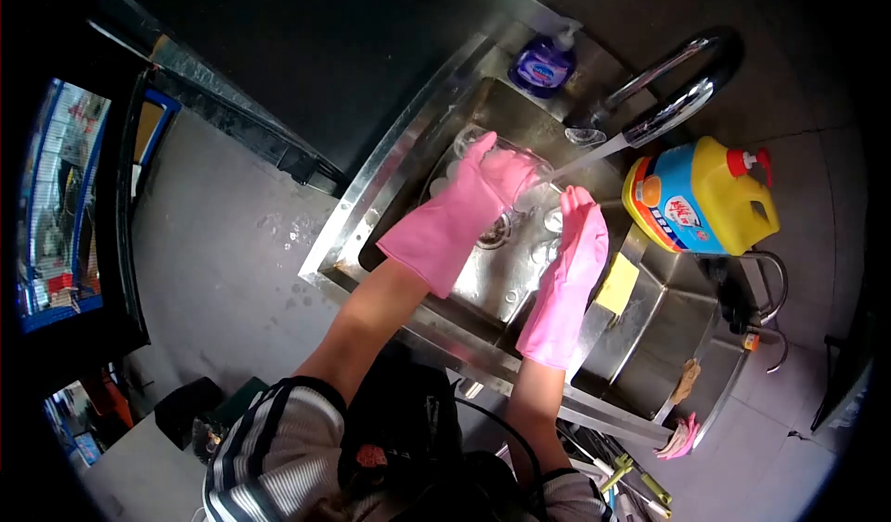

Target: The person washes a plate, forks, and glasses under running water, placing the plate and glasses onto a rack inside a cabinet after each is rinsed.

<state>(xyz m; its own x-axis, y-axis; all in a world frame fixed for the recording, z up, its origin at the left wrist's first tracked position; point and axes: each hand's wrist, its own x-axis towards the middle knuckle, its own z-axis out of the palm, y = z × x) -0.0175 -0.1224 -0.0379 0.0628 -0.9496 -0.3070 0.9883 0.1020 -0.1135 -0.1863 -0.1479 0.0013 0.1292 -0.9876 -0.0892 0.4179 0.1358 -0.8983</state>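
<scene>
Yellow detergent jug [710, 197], purple soap pump btl [546, 65], yellow sponge [617, 283]

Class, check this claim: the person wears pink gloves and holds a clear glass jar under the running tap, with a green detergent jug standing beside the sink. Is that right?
Not quite. The head view shows the detergent jug is yellow, not green. The rest holds: pink-gloved left hand holds the clear glass jar under the running tap, right hand close by, over the sink.

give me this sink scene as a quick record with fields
left hand: left hand in a pink glove, holding a clear glass
right hand: right hand in a pink glove, open, beside the glass
water: stream from the faucet runs toward the glass
sink: steel sink, drain below the hands
nearby: yellow detergent jug, purple soap bottle, yellow sponge
</scene>
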